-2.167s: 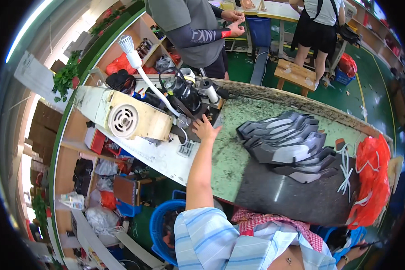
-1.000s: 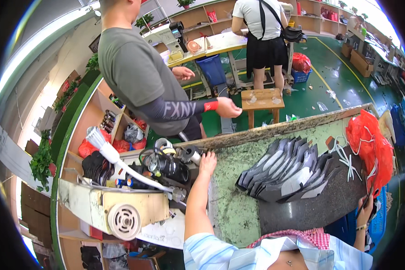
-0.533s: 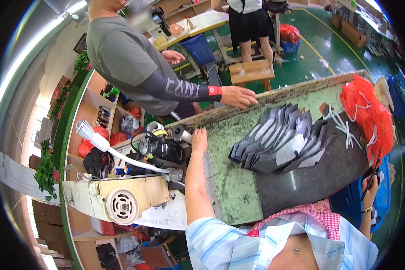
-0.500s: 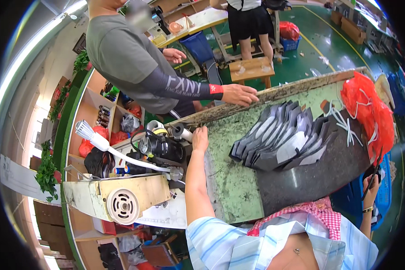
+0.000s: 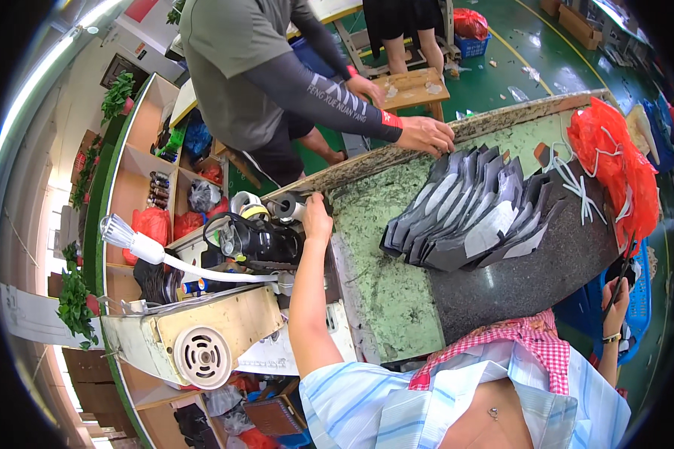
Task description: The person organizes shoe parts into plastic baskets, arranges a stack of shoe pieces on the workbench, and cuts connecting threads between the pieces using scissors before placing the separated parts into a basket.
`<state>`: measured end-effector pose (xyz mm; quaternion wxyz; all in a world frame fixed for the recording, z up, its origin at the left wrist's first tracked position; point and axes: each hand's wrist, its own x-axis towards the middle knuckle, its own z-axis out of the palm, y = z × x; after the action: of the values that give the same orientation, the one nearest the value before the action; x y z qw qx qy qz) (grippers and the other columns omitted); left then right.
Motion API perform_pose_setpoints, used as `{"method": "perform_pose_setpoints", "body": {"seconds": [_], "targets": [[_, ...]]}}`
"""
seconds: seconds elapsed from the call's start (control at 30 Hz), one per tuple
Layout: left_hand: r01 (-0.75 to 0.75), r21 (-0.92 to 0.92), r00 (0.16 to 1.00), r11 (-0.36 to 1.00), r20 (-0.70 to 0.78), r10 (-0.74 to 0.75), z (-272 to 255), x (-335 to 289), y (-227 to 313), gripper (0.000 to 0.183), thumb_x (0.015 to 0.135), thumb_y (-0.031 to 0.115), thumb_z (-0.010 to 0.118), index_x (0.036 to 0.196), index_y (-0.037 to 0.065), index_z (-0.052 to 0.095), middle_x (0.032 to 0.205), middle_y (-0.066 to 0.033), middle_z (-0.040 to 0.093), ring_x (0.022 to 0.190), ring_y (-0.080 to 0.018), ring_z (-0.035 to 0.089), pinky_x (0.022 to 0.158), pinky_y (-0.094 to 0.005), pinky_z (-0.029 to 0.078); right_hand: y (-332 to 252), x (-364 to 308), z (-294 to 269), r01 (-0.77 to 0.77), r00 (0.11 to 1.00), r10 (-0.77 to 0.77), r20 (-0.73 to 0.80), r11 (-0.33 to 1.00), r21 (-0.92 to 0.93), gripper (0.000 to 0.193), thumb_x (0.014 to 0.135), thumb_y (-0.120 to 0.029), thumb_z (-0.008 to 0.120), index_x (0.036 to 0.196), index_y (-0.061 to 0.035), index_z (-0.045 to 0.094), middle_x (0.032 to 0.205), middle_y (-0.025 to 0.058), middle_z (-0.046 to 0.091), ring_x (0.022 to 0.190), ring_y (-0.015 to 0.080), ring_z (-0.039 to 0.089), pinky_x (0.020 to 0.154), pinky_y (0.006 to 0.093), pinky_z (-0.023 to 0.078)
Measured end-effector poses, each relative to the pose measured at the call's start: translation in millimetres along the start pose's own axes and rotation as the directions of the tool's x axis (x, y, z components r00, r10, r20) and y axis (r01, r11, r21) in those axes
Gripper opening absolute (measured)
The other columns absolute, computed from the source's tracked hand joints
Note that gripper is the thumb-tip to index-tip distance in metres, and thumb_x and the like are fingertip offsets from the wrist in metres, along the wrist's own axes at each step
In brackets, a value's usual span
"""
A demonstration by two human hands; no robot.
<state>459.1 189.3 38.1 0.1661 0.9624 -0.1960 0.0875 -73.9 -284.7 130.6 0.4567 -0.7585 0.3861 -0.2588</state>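
My left hand [image 5: 318, 218] is at the far left corner of the green worktable [image 5: 374, 284], its fingers bent together on the edge beside a dark-and-white roll [image 5: 288, 209]. My right hand [image 5: 615, 305] is low at the far right, by the blue basket; its fingers are closed round a thin dark thing whose kind I cannot make out. On the table, a fanned row of dark grey cut pieces [image 5: 464, 206], some with pale faces, overlaps a black sheet [image 5: 487, 299]. Neither of my hands touches these pieces. Across the table, a co-worker's hand [image 5: 425, 136] rests at the far rim, close to them.
A cream sewing machine [image 5: 225, 329] stands at left, with a white gooseneck lamp [image 5: 131, 239] and a black device [image 5: 258, 243] behind it. A red plastic bag [image 5: 614, 165] with white cords lies at the table's right end. A blue basket [image 5: 639, 299] sits below; a wooden stool [image 5: 412, 90] stands beyond.
The view has shifted slightly. The co-worker has leaned in, and the hand at the rim has come closer to the grey pieces. My left hand stays at the table's corner.
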Motion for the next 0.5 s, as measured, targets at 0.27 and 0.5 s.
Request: {"method": "perform_pose_setpoints", "body": {"seconds": [0.27, 0.5], "targets": [[0.258, -0.074, 0.966, 0.963, 0.013, -0.258, -2, -37, 5, 0.032, 0.075, 0.009, 0.063, 0.106, 0.004, 0.056, 0.081, -0.0159, 0.065, 0.08, -0.036, 0.061, 0.07, -0.0446, 0.048, 23, 35, 28, -0.061, 0.986, 0.104, -0.13, 0.951, 0.303, 0.013, 0.087, -0.012, 0.058, 0.094, -0.006, 0.048, 0.072, -0.0024, 0.048, 0.048, 0.0021, 0.039, 0.042, 0.0172, 0.028], [0.345, -0.901, 0.473, -0.261, 0.407, -0.781, 55, -5, -34, 0.016, 0.082, 0.015, 0.067, 0.087, 0.002, 0.059, 0.068, -0.0051, 0.061, 0.054, -0.0144, 0.059, 0.041, -0.0233, 0.044, 61, 67, 20, -0.13, 0.978, 0.183, -0.099, 0.91, 0.395, 0.014, 0.087, -0.011, 0.057, 0.095, -0.0067, 0.048, 0.072, -0.0007, 0.049, 0.051, 0.0031, 0.04, 0.043, 0.0167, 0.029]]}}
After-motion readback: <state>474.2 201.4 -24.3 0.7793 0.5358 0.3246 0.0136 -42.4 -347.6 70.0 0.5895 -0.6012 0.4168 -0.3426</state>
